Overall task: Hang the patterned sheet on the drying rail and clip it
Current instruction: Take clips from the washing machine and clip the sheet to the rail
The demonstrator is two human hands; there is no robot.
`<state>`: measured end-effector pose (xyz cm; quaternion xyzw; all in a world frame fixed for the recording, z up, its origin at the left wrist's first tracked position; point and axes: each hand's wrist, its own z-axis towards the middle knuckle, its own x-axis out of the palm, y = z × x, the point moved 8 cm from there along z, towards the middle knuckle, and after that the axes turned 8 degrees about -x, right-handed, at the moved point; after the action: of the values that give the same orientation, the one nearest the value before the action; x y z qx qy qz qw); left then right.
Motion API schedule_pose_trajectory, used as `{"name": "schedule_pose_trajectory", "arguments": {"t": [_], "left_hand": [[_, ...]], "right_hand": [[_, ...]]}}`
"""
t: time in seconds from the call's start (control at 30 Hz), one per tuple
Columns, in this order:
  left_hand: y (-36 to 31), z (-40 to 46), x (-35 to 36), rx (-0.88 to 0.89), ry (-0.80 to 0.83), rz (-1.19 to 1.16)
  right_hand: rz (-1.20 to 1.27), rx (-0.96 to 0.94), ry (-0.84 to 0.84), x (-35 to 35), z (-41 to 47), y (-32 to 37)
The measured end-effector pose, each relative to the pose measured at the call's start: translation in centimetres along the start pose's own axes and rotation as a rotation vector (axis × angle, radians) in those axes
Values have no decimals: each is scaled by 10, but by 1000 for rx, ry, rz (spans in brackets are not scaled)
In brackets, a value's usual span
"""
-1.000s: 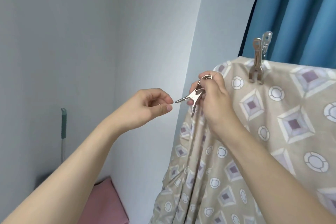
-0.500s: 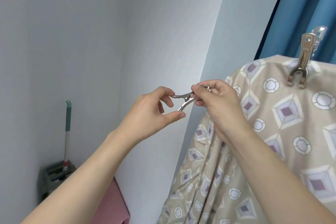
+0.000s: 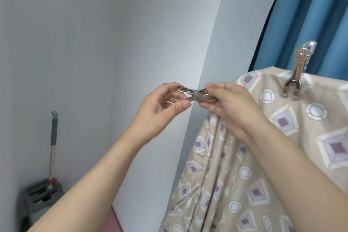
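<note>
- Head view, far left of the beige patterned sheet (image 3: 273, 156): a grey mop bucket (image 3: 40, 197) stands on the floor in the corner, with a mop handle, silver metal with a green grip (image 3: 53, 145), rising out of it against the pale grey wall (image 3: 75, 52).
- Low down, between the bucket and the sheet, a strip of pink surface (image 3: 111, 222) shows at the bottom edge; what it belongs to cannot be told.
- Left of the sheet, the left hand (image 3: 160, 111) is raised with its fingers curled, thumb and forefinger pinching one end of a small shiny metal clothes clip (image 3: 195, 94) that lies roughly level in the air.
- The right hand (image 3: 231, 107), in front of the sheet's upper left corner, pinches the other end of the same clip between thumb and bent fingers. The clip is held between both hands, just left of the sheet and not touching it.
- The beige sheet, printed with purple-centred diamonds and white rings, hangs draped over a rail hidden under its top fold, falling in loose folds at its left edge to the bottom of the frame.
- On the sheet's top edge, right of the hands, a larger silver metal clip (image 3: 294, 77) stands upright, gripping the fold.
- Behind the sheet at the upper right hangs a blue curtain (image 3: 310, 15).
</note>
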<state>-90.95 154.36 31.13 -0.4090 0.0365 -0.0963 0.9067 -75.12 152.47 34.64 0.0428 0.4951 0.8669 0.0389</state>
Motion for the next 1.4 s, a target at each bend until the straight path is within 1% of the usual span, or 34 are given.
{"name": "schedule_pose_trajectory", "arguments": {"t": [0.03, 0.07, 0.13, 0.17, 0.2, 0.23, 0.27, 0.33, 0.4, 0.43, 0.57, 0.63, 0.7, 0.8, 0.87, 1.0, 1.17, 1.4], "left_hand": [[-2, 4, -2, 1, -5, -20], [-4, 8, -6, 3, -16, -36], [-5, 16, -17, -5, -30, -32], [-3, 20, -21, -18, -23, -7], [1, 23, -24, -35, -7, 23], [6, 25, -25, -57, 13, 50], [11, 27, -24, -80, 35, 70], [22, 31, -19, -120, 80, 109], [30, 35, -11, -151, 119, 151], [34, 36, -8, -164, 134, 166], [45, 43, 0, -213, 169, 184], [49, 45, 4, -236, 180, 187], [52, 46, 10, -255, 189, 190], [58, 44, 18, -276, 197, 208], [62, 41, 27, -282, 214, 238], [73, 32, 49, -294, 277, 274], [74, 31, 59, -310, 338, 230], [79, 31, 56, -367, 346, 129]], "right_hand": [[-134, -39, 11, -3, 3, 7], [-343, -131, 8, -9, 6, 18], [-918, -456, 46, -8, 7, 49], [-1255, -639, 104, 0, 4, 59], [-1560, -780, 177, 9, 2, 61], [-1813, -829, 249, 13, 3, 58], [-1986, -801, 308, 15, 5, 56], [-2165, -615, 425, 12, 12, 49], [-2246, -440, 515, 8, 16, 44], [-2275, -401, 538, 8, 17, 43], [-2386, -361, 578, 10, 22, 35], [-2430, -386, 581, 10, 23, 32], [-2455, -451, 584, 12, 22, 30], [-2471, -549, 570, 13, 21, 28], [-2462, -582, 552, 14, 22, 29], [-2438, -617, 539, 13, 22, 29], [-2446, -622, 512, 4, 22, 27], [-2445, -658, 487, 7, 15, 27]]}}
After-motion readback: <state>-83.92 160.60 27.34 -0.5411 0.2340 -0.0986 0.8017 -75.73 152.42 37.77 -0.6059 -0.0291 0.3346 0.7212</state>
